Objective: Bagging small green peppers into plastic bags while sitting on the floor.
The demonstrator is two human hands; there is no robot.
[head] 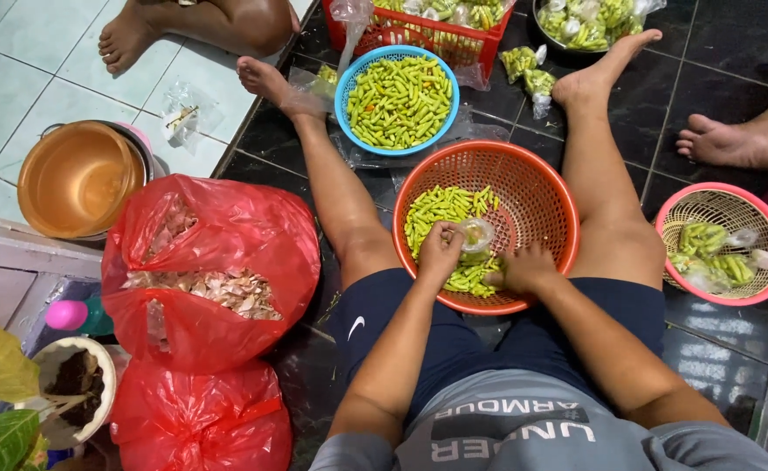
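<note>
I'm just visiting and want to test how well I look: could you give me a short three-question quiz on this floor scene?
1. True or false: the left hand holds a small clear bag over the orange basket.
2. What colour is the bowl full of green chillies between the person's feet? A blue, B yellow, C black.
3. Fill in: the right hand reaches into the chillies in the ______ basket.

Key: 1 true; 2 A; 3 orange.
</note>
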